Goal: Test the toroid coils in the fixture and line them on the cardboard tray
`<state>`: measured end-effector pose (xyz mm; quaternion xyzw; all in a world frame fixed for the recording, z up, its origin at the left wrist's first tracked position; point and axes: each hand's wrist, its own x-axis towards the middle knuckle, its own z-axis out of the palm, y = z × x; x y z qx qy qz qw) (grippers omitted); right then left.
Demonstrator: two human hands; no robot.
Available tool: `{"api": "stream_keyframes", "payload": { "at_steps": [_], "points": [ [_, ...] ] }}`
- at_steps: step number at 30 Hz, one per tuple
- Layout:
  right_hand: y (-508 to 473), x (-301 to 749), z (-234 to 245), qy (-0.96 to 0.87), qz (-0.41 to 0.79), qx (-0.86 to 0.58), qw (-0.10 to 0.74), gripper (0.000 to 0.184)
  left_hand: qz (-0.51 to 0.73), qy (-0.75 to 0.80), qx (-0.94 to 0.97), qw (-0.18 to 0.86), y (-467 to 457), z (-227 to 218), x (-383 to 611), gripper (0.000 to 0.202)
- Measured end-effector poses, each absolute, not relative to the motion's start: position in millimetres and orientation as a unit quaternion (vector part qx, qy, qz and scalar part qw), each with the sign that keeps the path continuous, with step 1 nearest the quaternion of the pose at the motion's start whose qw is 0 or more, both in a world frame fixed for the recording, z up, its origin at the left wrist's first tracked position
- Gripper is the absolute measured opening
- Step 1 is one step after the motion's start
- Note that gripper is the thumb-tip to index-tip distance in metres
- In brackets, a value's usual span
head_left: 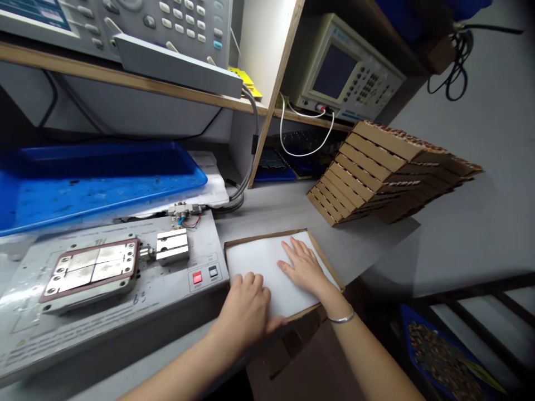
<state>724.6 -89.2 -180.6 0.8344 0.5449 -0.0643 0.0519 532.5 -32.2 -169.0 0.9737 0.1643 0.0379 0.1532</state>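
A shallow cardboard tray [324, 259] lies on the bench in front of me, with a flat white sheet [254, 259] filling its top. My right hand [303, 264] rests flat on the sheet's right side, fingers spread and holding nothing. At the tray's front left, my left hand [248, 303] is closed, its fingers curled over the edge and its thumb along the front wall. The fingertips of that hand are hidden from view. Whatever lies under the white sheet cannot be seen.
Left of the tray stands a grey test fixture [167, 289] with a red button [197, 277] and metal blocks. Behind it is a blue tray [104, 195]. Stacked cardboard trays [359, 172] lean at the back right. Instruments [346, 72] occupy the shelves; a blue bin of small parts [412, 356] sits lower right.
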Motion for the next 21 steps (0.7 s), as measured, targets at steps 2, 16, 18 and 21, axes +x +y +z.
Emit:
{"api": "stream_keyframes", "payload": {
  "at_steps": [2,16,18,21],
  "points": [
    [-89,719,-181,0.563,-0.052,0.823,0.056,0.064,0.054,0.160,0.973,0.155,-30,-174,540,0.047],
    [-90,721,-230,0.662,-0.026,0.749,0.004,0.050,0.052,0.163,0.978,0.121,-29,-189,543,0.076],
    [-87,731,-240,0.661,-0.037,0.749,-0.007,0.051,0.041,0.157,0.981,0.109,-32,-189,538,0.066],
    [-77,741,-234,0.660,-0.066,0.748,-0.017,0.050,0.031,0.131,0.986,0.102,-40,-196,524,0.045]
  ]
}}
